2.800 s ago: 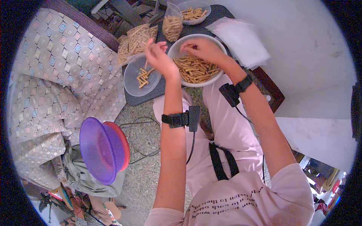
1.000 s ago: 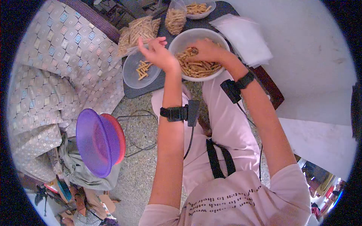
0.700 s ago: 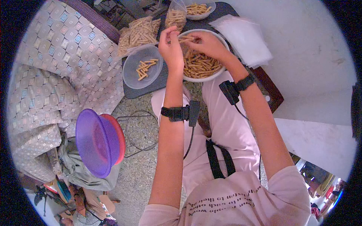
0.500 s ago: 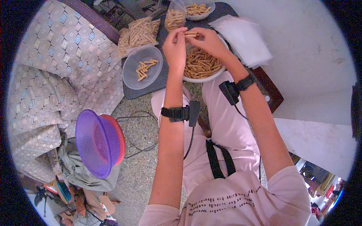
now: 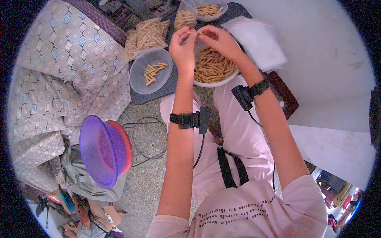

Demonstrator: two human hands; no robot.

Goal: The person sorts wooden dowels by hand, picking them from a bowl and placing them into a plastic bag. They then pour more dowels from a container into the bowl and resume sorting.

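Above the big white bowl (image 5: 212,85) of brown sticks (image 5: 214,66), my two hands meet at the fingertips. My left hand (image 5: 183,47) is closed on a small stick piece, partly hidden by the fingers. My right hand (image 5: 219,41) pinches a short stick (image 5: 199,33) between thumb and finger. Just behind my left hand stands an open clear bag (image 5: 185,18) partly filled with stick pieces. To the left, a clear round bowl (image 5: 139,79) holds several loose pieces (image 5: 154,73).
Filled clear bags (image 5: 147,35) lie at the back left of the dark table (image 5: 152,97). Another bowl of pieces (image 5: 209,11) is at the back. Flat plastic bags (image 5: 258,43) lie on the right. Purple (image 5: 97,150) and red basins (image 5: 126,146) are at the lower left.
The fingertips have shifted slightly, and less of the stick between my hands shows. My left hand has turned a little, with its fingers more curled.
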